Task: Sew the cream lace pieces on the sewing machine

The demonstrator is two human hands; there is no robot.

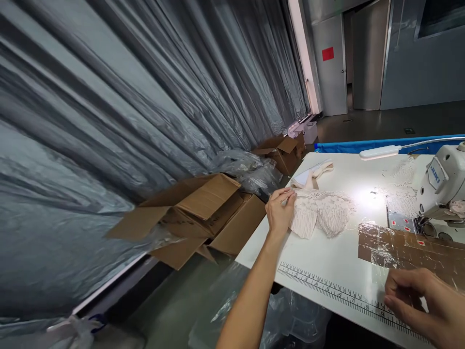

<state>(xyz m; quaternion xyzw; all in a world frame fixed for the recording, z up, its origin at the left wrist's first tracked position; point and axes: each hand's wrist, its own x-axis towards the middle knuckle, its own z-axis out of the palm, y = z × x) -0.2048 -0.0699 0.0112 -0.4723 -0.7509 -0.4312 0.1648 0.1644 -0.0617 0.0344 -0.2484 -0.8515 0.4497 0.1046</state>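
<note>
On the white table lies a cream lace piece [332,215] with scalloped, fringed lobes. My left hand [280,211] has its fingers pinched on the left end of the lace, at its upper edge. Just behind it rests a folded cream and white fabric piece [312,173]. My right hand [425,303] hovers over the near table edge with fingers curled in toward the thumb, and nothing shows in it. A white sewing machine [445,179] stands at the right, with more lace [403,196] beside its needle area.
A printed ruler [334,292] runs along the table's near edge. Brown tape-covered board [407,247] lies before the machine. A lamp [379,153] shines over the table. Open cardboard boxes [207,198] and plastic bags [250,169] sit left, below a grey curtain [145,87].
</note>
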